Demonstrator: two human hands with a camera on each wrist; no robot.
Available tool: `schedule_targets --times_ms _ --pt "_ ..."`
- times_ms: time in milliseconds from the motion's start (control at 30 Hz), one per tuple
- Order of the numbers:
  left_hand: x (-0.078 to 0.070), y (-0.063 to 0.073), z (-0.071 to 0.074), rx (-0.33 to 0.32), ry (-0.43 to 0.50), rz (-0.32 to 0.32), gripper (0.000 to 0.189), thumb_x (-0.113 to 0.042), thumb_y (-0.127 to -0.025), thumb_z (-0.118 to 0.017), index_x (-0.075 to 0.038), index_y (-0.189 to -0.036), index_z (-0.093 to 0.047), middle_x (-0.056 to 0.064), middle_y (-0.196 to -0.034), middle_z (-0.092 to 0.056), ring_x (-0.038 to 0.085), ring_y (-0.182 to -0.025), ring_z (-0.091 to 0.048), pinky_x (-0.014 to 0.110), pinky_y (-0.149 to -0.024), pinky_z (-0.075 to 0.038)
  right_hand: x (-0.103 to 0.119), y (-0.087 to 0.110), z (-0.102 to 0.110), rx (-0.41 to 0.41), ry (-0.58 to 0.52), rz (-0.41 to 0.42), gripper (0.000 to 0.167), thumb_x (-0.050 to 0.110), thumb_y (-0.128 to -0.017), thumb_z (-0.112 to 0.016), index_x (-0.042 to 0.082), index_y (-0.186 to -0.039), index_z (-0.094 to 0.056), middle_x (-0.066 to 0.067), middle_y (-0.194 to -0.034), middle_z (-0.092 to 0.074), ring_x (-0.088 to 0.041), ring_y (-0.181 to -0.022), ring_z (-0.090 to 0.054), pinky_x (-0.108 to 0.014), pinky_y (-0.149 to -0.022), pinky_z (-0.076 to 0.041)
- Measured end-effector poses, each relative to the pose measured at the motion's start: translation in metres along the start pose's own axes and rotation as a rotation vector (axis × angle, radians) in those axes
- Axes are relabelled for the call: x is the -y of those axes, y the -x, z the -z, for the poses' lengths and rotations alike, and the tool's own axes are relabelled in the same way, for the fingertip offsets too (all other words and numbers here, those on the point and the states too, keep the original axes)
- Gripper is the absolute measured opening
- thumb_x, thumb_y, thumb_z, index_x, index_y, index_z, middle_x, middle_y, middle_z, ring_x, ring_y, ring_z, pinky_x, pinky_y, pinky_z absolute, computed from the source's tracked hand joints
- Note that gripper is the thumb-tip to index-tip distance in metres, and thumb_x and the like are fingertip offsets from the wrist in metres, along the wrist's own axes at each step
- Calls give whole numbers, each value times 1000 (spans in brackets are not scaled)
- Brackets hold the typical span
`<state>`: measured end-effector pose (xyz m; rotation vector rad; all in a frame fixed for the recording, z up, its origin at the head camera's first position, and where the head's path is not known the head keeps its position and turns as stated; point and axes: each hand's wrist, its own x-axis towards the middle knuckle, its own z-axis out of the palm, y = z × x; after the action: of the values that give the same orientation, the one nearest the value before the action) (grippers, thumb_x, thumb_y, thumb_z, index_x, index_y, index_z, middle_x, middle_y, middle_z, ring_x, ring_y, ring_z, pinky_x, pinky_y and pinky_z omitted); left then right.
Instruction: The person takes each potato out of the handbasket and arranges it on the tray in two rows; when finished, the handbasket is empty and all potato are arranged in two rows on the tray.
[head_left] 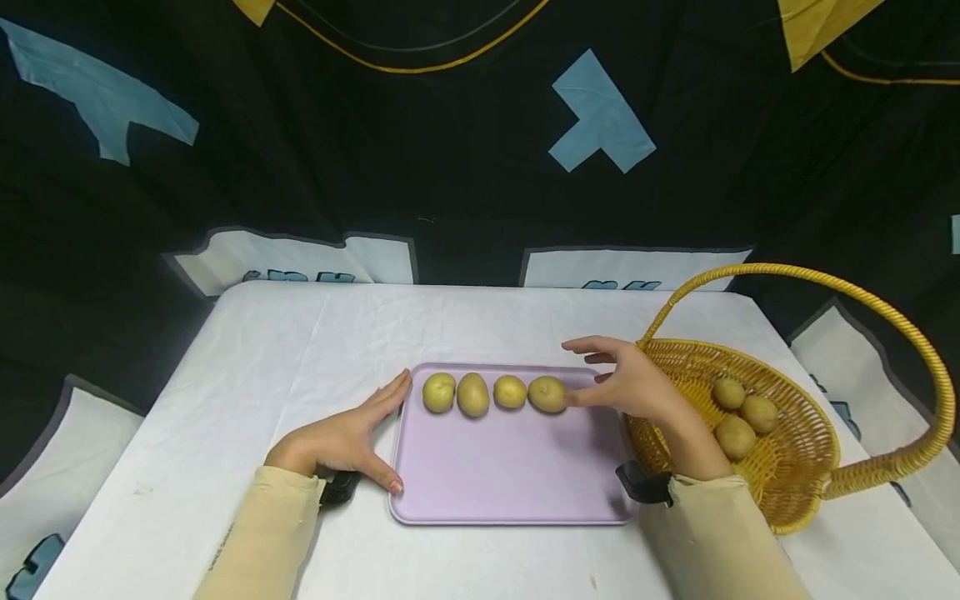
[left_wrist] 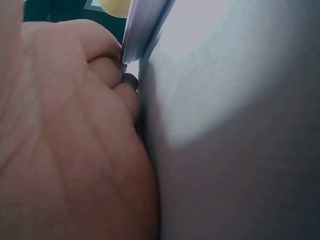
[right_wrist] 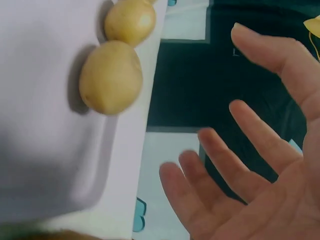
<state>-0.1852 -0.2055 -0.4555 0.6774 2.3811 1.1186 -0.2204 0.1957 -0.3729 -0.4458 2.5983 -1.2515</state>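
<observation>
Right hand point(head_left: 637, 379) loose and holding nothing beside a row of potatoes point(head_left: 472, 395)

The right hand hangs over the right side of a pale purple tray point(head_left: 510, 475), fingers parted and gently bent, thumb apart from them. In the head view the thumb tip lines up with the rightmost potato's edge; the right wrist view shows a gap between hand and potato. The left hand point(head_left: 341, 437) has its fingers extended and thumb spread, the tips at the tray's left rim, gripping no potato.

Four potatoes lie in a row along the tray's far side, one just beside the next; the second from the left is the longest. Right of the tray stands a yellow wicker basket point(head_left: 813, 442) with a tall arched handle point(head_left: 947, 400), three more potatoes point(head_left: 736, 437) inside. Tray and basket rest on a white cloth point(head_left: 187, 467), before a black curtain point(head_left: 390, 158) with blue and yellow shapes.
</observation>
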Motion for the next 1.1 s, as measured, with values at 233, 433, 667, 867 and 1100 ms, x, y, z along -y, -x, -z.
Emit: schedule_targets --times_ms 233,433,667,867,1100 --pt "-1 -1 1 -1 -15 1 146 -40 -58 -98 -6 -162 -2 10 -168 9 36 -151 8 61 -118 -4 1 7 24 70 10 27 66 22 -72 -93 10 -131 -67 -10 -135 -61 -35 -121 -57 -47 -94 -53" --pt "0 1 1 -1 -15 11 146 -41 -57 -98 -7 -162 -2 9 -168 9 36 -152 7 60 -118 -5 -3 18 54 102 42 24 63 22 -74 -91 10 -131 -66 -9 -131 -63 -33 -118 -58 -43 -92 -55" --pt "1 0 0 -5 -11 -3 145 -41 -58 -97 -6 -162 -2 10 -168 9 36 -151 8 60 -118 -4 -20 32 88 185 35 88 59 14 -77 -88 3 -130 -65 -15 -130 -63 -37 -118 -57 -41 -91 -56" --pt "2 -1 1 -5 -11 -6 145 -41 -58 -97 -6 -162 -1 10 -168 9 37 -151 8 61 -117 -3 -38 41 108 247 82 68 60 15 -78 -87 1 -131 -64 -19 -133 -59 -42 -119 -56 -36 -89 -56" --pt "2 -1 0 0 9 -9 144 -37 -59 -97 -7 -162 -1 9 -168 10 36 -151 8 60 -118 -4 -62 52 120 248 178 -16 58 20 -80 -86 4 -132 -64 -19 -135 -57 -42 -118 -55 -56 -94 -50"
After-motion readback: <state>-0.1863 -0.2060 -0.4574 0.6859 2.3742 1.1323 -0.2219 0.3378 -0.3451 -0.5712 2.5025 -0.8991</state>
